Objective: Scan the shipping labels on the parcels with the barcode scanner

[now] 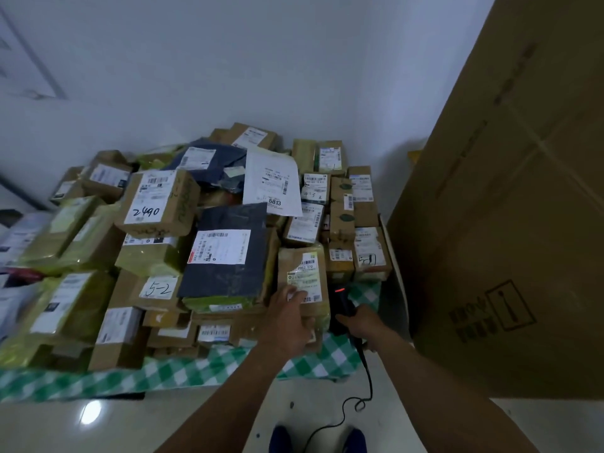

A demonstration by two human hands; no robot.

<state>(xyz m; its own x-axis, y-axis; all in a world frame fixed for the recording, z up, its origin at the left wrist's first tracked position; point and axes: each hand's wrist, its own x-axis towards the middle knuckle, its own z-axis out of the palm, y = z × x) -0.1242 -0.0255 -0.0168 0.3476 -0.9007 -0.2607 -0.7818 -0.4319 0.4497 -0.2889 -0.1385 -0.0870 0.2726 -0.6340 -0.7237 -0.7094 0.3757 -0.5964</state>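
A person's left hand (289, 322) grips the near end of a labelled brown parcel (304, 276) at the front right of a heap of parcels (157, 204) on a green checked cloth (196, 371), while the right hand (362, 325) is curled round a black barcode scanner (341, 305), glowing red, just beside it.

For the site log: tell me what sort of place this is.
Probably a parcel sorting or pickup room: a heap of labelled parcels on a green checked cloth, and a corded barcode scanner in the right hand.
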